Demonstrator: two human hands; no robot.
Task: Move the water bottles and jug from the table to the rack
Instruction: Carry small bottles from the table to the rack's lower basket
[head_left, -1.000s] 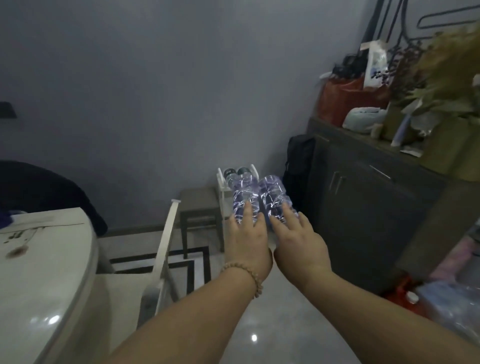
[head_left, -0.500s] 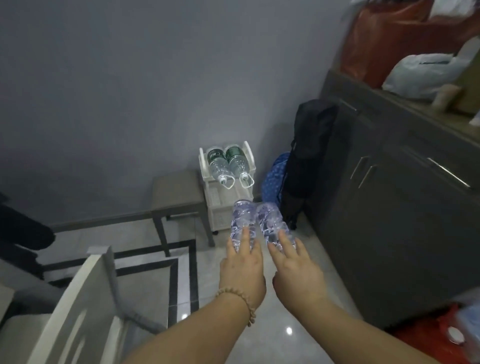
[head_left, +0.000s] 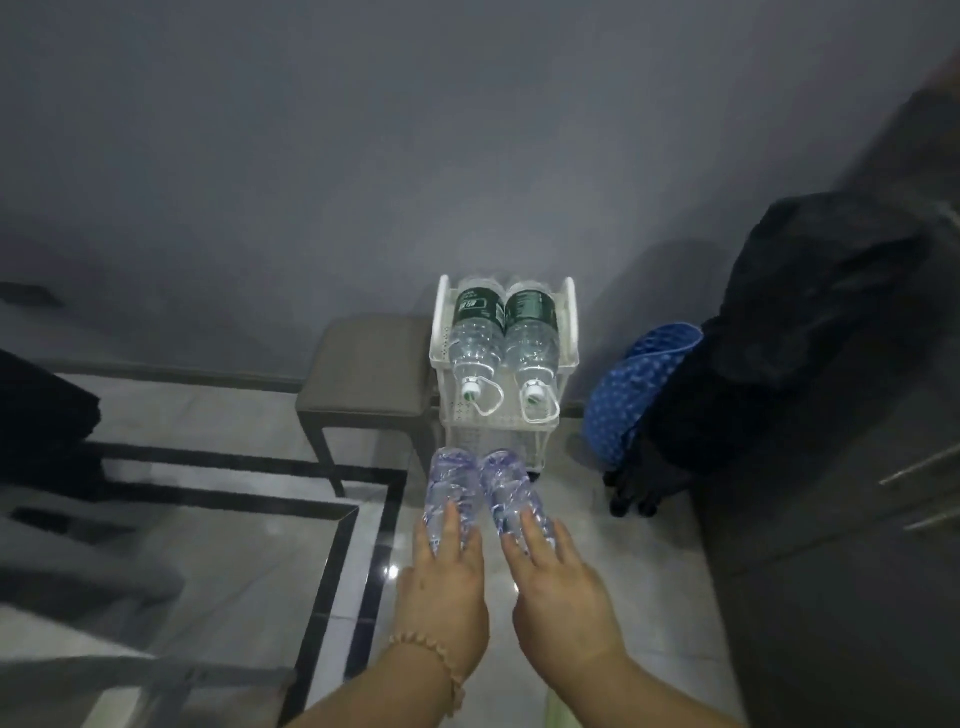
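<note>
The left clear bottle (head_left: 451, 486) and the right clear bottle (head_left: 506, 486) are ribbed and lie lengthwise side by side, almost touching, with their bases pointing away. One is held in the left hand (head_left: 444, 587), the other in the right hand (head_left: 558, 582), just before the white rack (head_left: 569, 322). On its top tier two green-label bottles (head_left: 475, 332) lie touching, white caps toward the camera; they seem full.

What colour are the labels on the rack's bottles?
Dark green labels, seen in the head view.
</note>
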